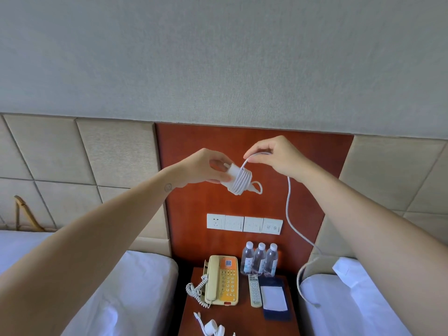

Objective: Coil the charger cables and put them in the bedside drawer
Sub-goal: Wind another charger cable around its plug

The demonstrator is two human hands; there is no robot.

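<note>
Charger cable (287, 204) hangs from my pinching right hand (274, 157); my left hand (204, 168) grips the cable-wrapped white adapter (238, 181) above the bedside worktop (242, 316).

both hands are raised in front of a wood panel (218, 141). the left hand (206, 167) grips a white charger (238, 181) with several turns of cable (288, 214) wound round it. the right hand (274, 156), just right of it, pinches the cable above the charger. the loose cable hangs down from there and its end lies on the right bed (351, 299). below, between this and the left bed (135, 287), a table (191, 299) holds a phone (221, 281), three bottles (259, 259) at the far edge, a remote (254, 291) and a pad (274, 297). a second cable (211, 327) lies at the near edge. a switch plate (244, 223) sits on the panel.
</note>
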